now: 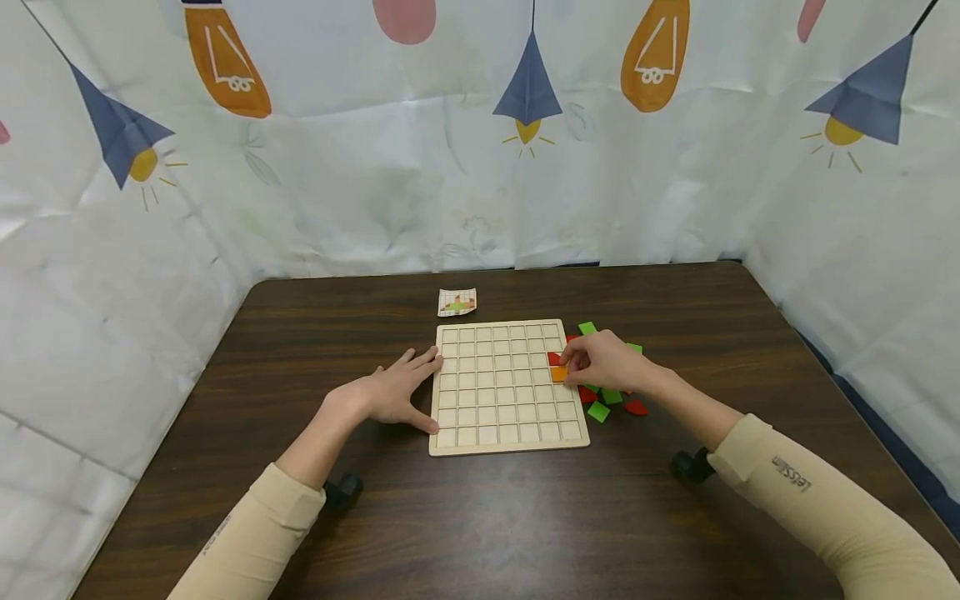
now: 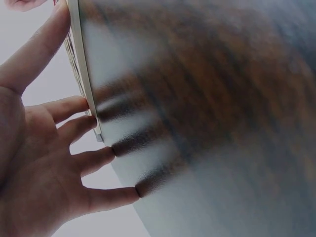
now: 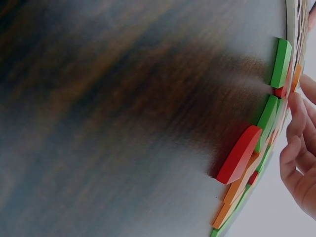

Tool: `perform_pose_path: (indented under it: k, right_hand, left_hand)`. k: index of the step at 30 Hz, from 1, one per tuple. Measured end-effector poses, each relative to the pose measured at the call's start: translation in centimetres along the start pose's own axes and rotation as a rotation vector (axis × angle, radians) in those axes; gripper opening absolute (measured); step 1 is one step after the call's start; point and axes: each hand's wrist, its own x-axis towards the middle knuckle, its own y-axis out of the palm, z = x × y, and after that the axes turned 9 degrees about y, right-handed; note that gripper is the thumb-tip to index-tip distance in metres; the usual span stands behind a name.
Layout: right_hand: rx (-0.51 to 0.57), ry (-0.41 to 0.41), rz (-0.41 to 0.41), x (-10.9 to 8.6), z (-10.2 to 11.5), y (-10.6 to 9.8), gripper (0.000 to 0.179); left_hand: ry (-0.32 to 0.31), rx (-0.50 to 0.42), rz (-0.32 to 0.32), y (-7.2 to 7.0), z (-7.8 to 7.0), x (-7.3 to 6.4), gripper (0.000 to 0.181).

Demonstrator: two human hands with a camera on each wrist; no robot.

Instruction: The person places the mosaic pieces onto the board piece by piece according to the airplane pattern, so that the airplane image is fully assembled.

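A pale wooden grid board (image 1: pixel 510 447) lies flat on the dark table. My left hand (image 1: pixel 393 392) is spread along its left side, thumb and fingertips at the edge; in the left wrist view the other fingers (image 2: pixel 111 198) reach down to the tabletop. At the board's right edge, my right hand (image 1: pixel 603 364) pinches an orange tile (image 1: pixel 558 375) over the right-hand column. Just above that tile, a red piece (image 1: pixel 553 359) lies on the board, close to the index fingertip. The right wrist view shows the orange tile (image 3: pixel 296 77) at the fingertips.
Loose green, red and orange pieces lie right of the board, partly under my right hand, among them a green tile (image 1: pixel 598 412) and a curved red piece (image 1: pixel 636 407). A small pattern card (image 1: pixel 457 302) lies behind the board. A printed curtain (image 1: pixel 360 192) surrounds the table.
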Motion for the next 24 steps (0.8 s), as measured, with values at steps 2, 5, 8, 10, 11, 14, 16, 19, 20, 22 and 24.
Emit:
perform_pose_path:
  k: [2,5,8,10,11,14,16,19,20,22,24]
  right_hand:
    - [0.000,-0.002,-0.004,-0.03,-0.04,-0.02,0.019]
    - [0.001,-0.003,-0.010,-0.05,-0.21,0.04,0.018]
    - [-0.001,-0.008,-0.012,-0.04,-0.30,0.18,0.017]
    - [-0.008,-0.010,-0.015,-0.02,-0.24,0.23,0.015]
    - [-0.011,-0.012,-0.019,0.01,-0.19,0.26,0.015]
    - [-0.024,-0.011,-0.025,0.10,-0.08,0.33,0.013]
    - [-0.029,-0.010,-0.027,0.17,-0.07,0.38,0.012]
    - [-0.027,-0.012,-0.024,0.16,-0.13,0.37,0.012]
    - [-0.023,-0.015,-0.022,0.11,-0.18,0.34,0.012]
    - [-0.012,-0.022,-0.022,-0.05,-0.27,0.22,0.011]
    - [-0.005,-0.025,-0.027,-0.28,-0.40,0.06,0.011]
  left_hand:
    - [-0.001,0.000,-0.001,0.01,-0.02,0.01,0.113]
    - [-0.003,0.000,-0.004,0.01,0.01,0.04,0.113]
    - [-0.005,0.002,-0.004,0.00,0.06,0.07,0.113]
    - [-0.005,0.002,-0.004,0.00,0.08,0.09,0.113]
    - [-0.005,0.003,-0.004,0.00,0.08,0.10,0.113]
    - [-0.004,0.010,-0.008,0.02,0.11,0.13,0.113]
    - [-0.004,0.013,-0.009,0.03,0.11,0.12,0.113]
    - [-0.004,0.012,-0.008,0.00,0.08,0.10,0.112]
    - [-0.004,0.013,-0.007,0.00,0.08,0.09,0.112]
    - [-0.004,0.012,-0.006,-0.03,0.06,0.07,0.112]
    - [-0.003,0.012,-0.005,-0.06,0.05,0.04,0.112]
